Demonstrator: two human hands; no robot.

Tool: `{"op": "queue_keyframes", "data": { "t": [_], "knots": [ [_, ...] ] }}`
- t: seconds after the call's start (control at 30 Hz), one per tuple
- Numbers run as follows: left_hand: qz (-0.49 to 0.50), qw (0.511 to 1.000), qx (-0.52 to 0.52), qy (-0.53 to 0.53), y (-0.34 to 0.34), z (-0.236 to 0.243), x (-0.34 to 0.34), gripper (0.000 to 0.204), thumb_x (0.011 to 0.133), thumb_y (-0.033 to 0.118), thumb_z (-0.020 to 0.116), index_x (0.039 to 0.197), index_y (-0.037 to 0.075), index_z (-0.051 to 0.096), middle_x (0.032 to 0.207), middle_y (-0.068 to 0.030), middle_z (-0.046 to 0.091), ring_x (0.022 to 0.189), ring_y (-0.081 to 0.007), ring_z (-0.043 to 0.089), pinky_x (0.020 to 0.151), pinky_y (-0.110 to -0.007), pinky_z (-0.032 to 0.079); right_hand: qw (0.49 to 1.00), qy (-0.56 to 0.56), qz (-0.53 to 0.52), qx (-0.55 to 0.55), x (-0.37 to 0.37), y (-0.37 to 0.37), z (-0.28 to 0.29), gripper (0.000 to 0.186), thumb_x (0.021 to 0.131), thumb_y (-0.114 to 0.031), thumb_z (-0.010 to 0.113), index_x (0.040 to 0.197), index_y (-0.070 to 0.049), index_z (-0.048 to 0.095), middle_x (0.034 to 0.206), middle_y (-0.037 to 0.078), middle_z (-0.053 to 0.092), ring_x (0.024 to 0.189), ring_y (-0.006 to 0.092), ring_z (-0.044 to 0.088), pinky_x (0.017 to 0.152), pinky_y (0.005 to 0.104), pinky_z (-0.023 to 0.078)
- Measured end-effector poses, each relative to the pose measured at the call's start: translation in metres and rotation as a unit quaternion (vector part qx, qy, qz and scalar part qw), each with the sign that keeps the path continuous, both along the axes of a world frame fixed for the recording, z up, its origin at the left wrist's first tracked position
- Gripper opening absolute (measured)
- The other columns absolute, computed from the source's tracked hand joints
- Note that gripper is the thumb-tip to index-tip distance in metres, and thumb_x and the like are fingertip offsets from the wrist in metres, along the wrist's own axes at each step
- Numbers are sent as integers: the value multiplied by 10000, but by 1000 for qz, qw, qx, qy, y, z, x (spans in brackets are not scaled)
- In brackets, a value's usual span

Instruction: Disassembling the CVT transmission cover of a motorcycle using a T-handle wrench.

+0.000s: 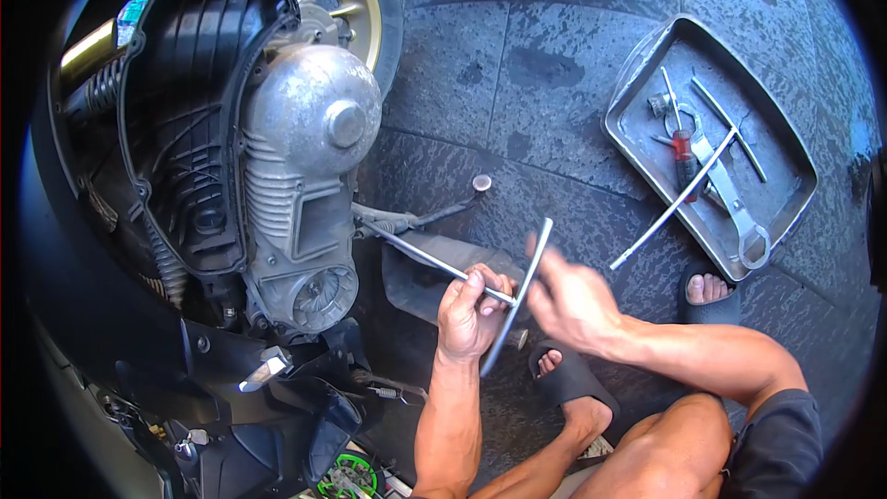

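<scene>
My left hand (471,323) is closed around the long shaft of a silver T-handle wrench (434,259), just by its crossbar (522,286). The shaft reaches toward the lower right side of the silver ribbed engine case (309,129); its tip's exact seat is too small to tell. My right hand (573,296), blurred, is beside the crossbar with fingers stretched out, apparently holding nothing; whether it touches the bar I cannot tell.
A black scooter body (102,268) with a detached-looking plastic housing (189,129) and gold wheel (365,0) fills the left. At right, a metal tray (795,180) holds several tools, including a red-handled screwdriver (684,152). My sandalled feet (577,407) are below.
</scene>
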State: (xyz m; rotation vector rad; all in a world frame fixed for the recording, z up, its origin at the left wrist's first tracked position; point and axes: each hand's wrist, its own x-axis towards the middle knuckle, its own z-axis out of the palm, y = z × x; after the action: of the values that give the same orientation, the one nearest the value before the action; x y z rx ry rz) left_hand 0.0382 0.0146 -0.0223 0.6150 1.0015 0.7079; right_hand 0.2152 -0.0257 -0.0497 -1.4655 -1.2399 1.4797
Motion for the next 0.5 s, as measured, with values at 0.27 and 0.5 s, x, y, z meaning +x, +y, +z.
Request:
{"op": "queue_keyframes", "data": {
  "t": [0.27, 0.5],
  "knots": [
    [89, 992, -50, -69, 2, 2, -1, 388, 1026, 391, 448, 800, 80, 506, 743, -19, 401, 696, -160, 375, 720, -348, 402, 951, -173, 257, 15, 8, -35, -4, 169, 690, -212, 651, 583, -91, 698, 573, 179, 637, 586, 329, 688, 600, 459, 561],
    [156, 982, -64, -85, 16, 2, -9, 420, 1021, 416, 467, 776, 76, 496, 787, -37, 447, 592, -117, 389, 433, -238, 383, 941, -111, 316, -54, 35, -38, -18, 256, 765, -202, 596, 819, 28, 693, 764, 276, 671, 761, 407, 695, 748, 486, 559]
  ]
}}
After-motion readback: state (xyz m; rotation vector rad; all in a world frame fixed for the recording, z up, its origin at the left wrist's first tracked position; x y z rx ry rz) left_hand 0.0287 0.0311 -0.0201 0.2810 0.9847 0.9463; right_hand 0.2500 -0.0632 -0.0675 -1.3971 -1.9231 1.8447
